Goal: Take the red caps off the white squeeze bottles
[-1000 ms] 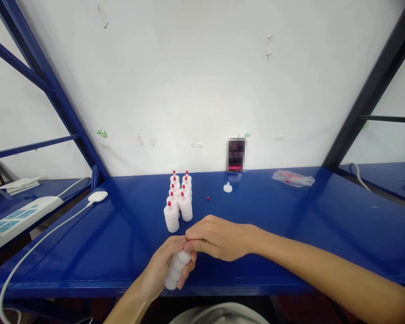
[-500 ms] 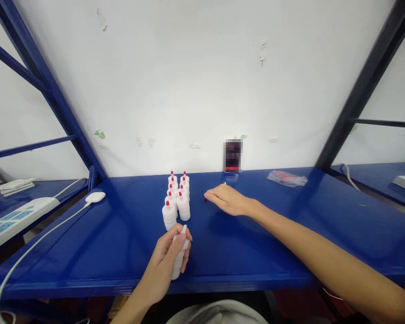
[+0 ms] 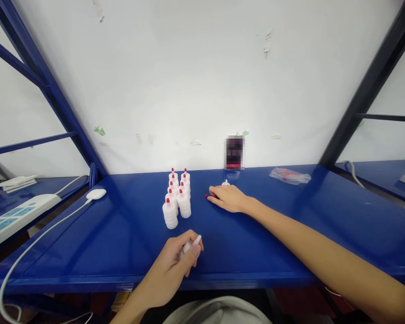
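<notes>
My left hand [image 3: 175, 263] is wrapped round a white bottle [image 3: 187, 247] near the front edge, its bare nozzle sticking up past the thumb. Over the middle of the blue table, my right hand [image 3: 227, 198] is low on the surface with its fingers bent. A small red cap [image 3: 206, 196] shows at those fingertips; whether they grip it is hard to tell. Behind that hand a white nozzle [image 3: 226, 181] pokes up. To its left, several white bottles [image 3: 170, 215] with red caps stand upright in two rows.
A clear plastic bag [image 3: 290, 176] with red items lies at the back right. A dark pixelated object [image 3: 235, 153] leans on the wall. At the left are a white round charger [image 3: 96, 194] with a cable and a power strip [image 3: 16, 218].
My left hand has moved slightly right with its bottle, which is now more tilted. The fingers of my right hand have shifted, and more of the white nozzle behind it shows.
</notes>
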The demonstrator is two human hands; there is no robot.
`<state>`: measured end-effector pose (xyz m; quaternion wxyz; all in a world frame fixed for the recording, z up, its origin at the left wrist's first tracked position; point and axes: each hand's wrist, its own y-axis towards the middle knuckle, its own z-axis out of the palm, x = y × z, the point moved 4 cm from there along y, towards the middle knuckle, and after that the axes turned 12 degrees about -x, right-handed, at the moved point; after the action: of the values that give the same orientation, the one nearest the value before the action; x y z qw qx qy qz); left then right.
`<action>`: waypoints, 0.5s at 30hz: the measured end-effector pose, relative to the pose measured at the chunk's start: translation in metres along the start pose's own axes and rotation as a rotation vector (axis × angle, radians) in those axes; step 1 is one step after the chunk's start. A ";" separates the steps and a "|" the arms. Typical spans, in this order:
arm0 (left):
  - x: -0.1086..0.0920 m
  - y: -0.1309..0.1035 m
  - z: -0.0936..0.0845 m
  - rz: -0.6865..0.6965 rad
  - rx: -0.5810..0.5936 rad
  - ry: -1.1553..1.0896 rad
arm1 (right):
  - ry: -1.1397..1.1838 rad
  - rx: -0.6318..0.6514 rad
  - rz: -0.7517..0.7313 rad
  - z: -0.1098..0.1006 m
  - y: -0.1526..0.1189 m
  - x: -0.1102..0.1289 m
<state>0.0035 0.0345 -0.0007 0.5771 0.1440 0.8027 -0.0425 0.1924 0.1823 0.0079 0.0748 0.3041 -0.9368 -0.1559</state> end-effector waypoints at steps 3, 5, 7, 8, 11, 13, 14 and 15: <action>0.000 0.000 0.000 0.000 -0.001 0.008 | 0.043 0.000 0.013 0.000 -0.001 -0.003; 0.001 0.000 0.000 -0.005 -0.002 0.006 | 0.063 0.003 0.010 0.000 -0.001 -0.004; 0.002 0.000 0.000 -0.006 0.000 0.006 | 0.071 0.007 0.011 0.000 -0.001 -0.005; 0.002 0.000 0.000 -0.006 0.001 0.007 | 0.073 0.009 0.016 0.000 -0.001 -0.006; 0.002 0.000 0.000 -0.007 0.001 0.011 | 0.088 -0.001 0.023 0.001 -0.001 -0.008; 0.001 -0.001 0.000 -0.008 -0.001 0.016 | 0.106 -0.023 0.008 0.002 -0.001 -0.008; 0.001 -0.001 0.000 -0.007 0.000 0.018 | 0.119 -0.037 -0.004 0.002 -0.001 -0.008; 0.001 -0.001 0.000 -0.006 0.000 0.018 | 0.137 -0.052 -0.017 0.002 -0.001 -0.007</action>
<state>0.0026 0.0337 -0.0015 0.5696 0.1422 0.8084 -0.0428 0.1980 0.1866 0.0053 0.1451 0.3199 -0.9226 -0.1596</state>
